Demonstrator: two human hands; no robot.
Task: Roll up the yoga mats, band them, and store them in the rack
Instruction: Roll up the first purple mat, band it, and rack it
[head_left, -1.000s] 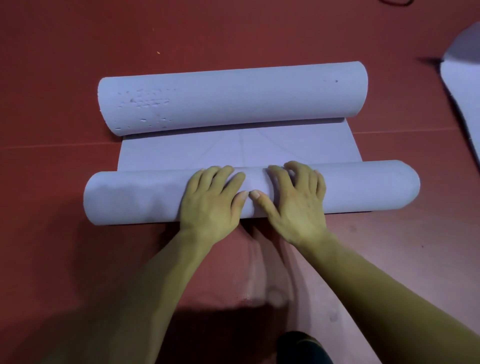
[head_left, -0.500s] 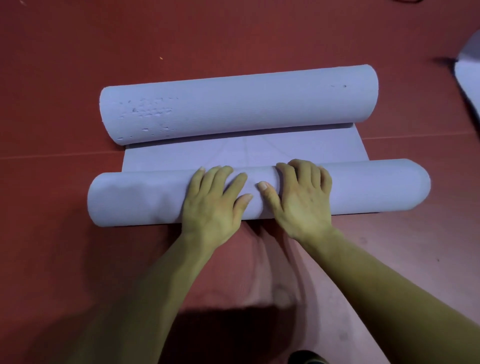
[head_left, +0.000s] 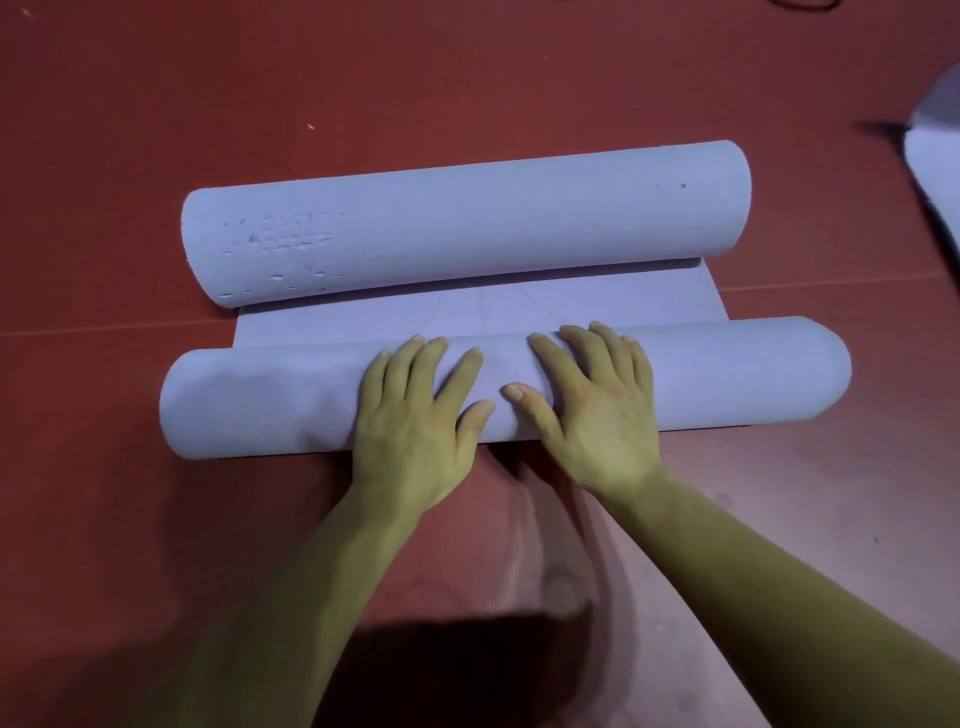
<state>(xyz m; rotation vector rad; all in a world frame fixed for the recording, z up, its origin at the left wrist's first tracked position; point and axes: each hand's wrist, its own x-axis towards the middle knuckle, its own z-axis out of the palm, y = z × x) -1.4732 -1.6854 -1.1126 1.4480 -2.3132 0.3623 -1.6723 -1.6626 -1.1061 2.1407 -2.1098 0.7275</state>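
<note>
Head view: left hand (head_left: 415, 415) and right hand (head_left: 597, 410) press flat, fingers straight, on the near roll (head_left: 753, 379) of a lavender yoga mat (head_left: 623, 301) on the floor (head_left: 467, 78). Its far roll (head_left: 467, 223) lies just beyond; a pale sheet (head_left: 935, 171) at right is perhaps another mat.

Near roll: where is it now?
Head view, centre: near roll lies under the left hand and right hand, just short of the far roll.
</note>
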